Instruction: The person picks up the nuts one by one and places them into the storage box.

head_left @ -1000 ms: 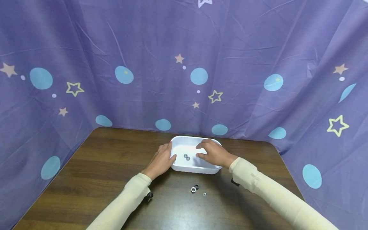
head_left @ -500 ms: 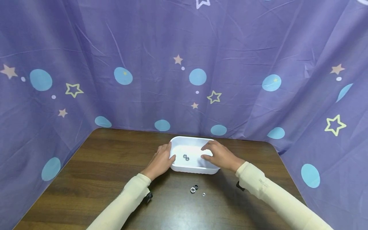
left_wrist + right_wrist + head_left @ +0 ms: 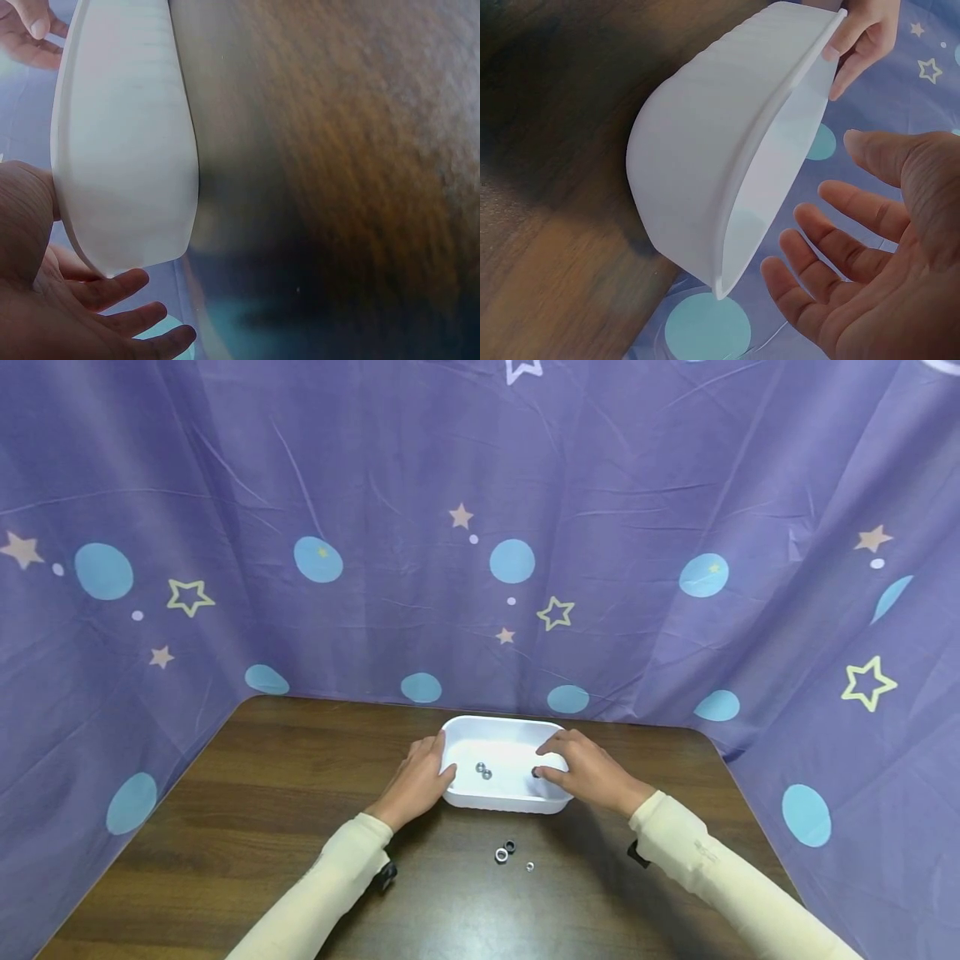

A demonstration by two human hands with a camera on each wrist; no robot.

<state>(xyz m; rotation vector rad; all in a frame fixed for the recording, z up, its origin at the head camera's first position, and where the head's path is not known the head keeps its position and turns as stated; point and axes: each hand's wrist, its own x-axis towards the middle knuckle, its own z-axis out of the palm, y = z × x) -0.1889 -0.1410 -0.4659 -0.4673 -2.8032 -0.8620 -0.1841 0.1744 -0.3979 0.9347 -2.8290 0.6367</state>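
Note:
A white plastic tray (image 3: 504,804) stands on the table, its left end held by my left hand (image 3: 414,783). The thumb hooks over the rim while the other fingers lie along the outside, as the left wrist view shows. Two silver nuts (image 3: 483,771) sit close together on the tray's floor. Over the right end hovers my right hand (image 3: 592,770), and the right wrist view shows its fingers (image 3: 840,232) loosely spread with nothing between them. Right at its thumb tip, a small dark nut-like piece (image 3: 536,772) shows inside the tray.
On the brown wooden table (image 3: 300,827), in front of the tray, lie a silver ring-shaped nut (image 3: 502,856), a dark nut (image 3: 510,845) and a smaller silver nut (image 3: 530,867). Behind the table hangs a purple curtain (image 3: 420,610).
My right hand has shifted right within the tray's right end, and the small dark piece now shows by its thumb. The left hand keeps its hold on the tray.

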